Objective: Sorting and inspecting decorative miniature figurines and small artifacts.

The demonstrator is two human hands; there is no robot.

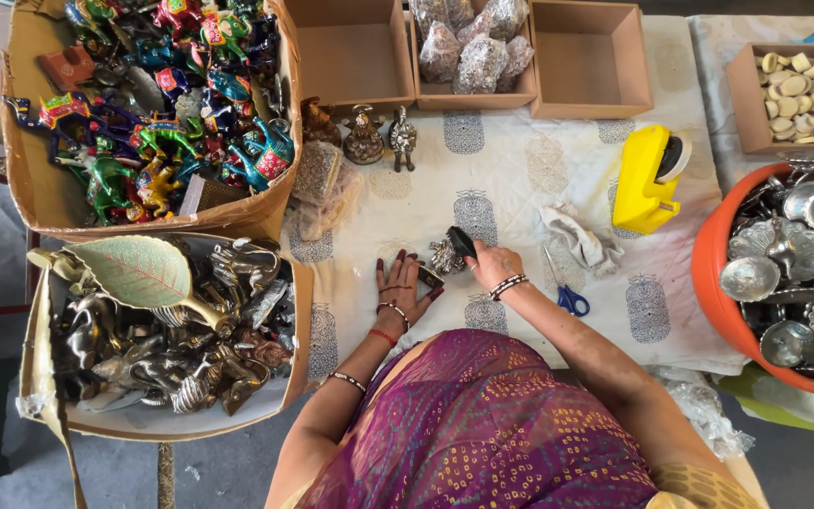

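Cardboard fills the left edge of the frame: an upper-left box (25, 179) heaped with brightly painted animal figurines (167, 113), and below it a lower-left box (299, 311) of silvery and bronze metal figurines (181, 349), with a large pale leaf-shaped dish (138, 271) lying across its top. Just right of these, near the top of the printed white tablecloth (511, 170), three small dark metal figures (365, 137) stand in a row below an open carton (350, 52).

At lower centre, the left hand (402, 287) lies palm down on the cloth with its fingers spread apart, gripping nothing; its fingertips sit just beside a small dark flat piece (429, 277), though whether they touch it cannot be told. Immediately right, the right hand (492, 264) is closed around the handle of a black brush (462, 243), whose head rests against a small silvery figurine (445, 254) standing on the cloth between the two hands.

Further right lie a crumpled white rag (577, 236) and blue-handled scissors (567, 297), both near the right wrist. Above them sits a yellow tape dispenser (647, 179). Along the top centre, a carton of clear-wrapped bundles (473, 42) stands beside an empty brown carton (591, 57). At the right edge, a box of pale round pieces (798, 94) sits in the upper corner, and an orange tub (723, 283) below it holds shiny silver dishes (793, 264).
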